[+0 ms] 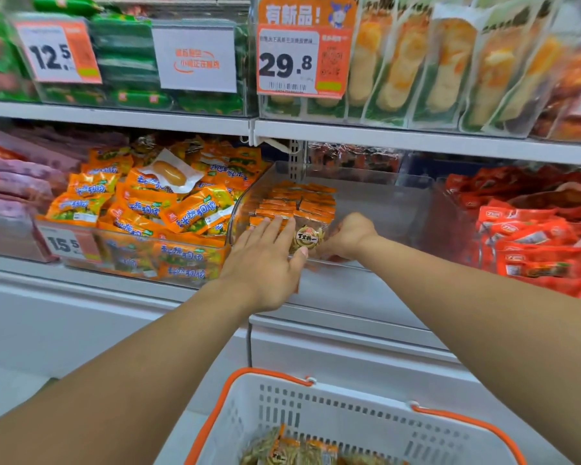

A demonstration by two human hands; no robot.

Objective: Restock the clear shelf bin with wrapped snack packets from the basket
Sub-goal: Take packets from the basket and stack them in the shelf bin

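White shelving [416,137] carrying packed snack bins, price tags reading 12.5, 29.8, 15.5. Clear shelf bin [376,196] sitting mid-shelf, holding stacked orange wrapped snack packets [299,204] at left end. White basket [332,417] with orange handles waiting below, holding more packets [282,451]. Left hand [265,263] reaching flat, fingers straight, touching stack. Right hand [346,234] curling inside bin beside round-labelled packet [308,237]; grip impossible to confirm.

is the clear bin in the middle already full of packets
No, the clear bin holds orange packets only in its left part, while the rest of it to the right shows bare floor.
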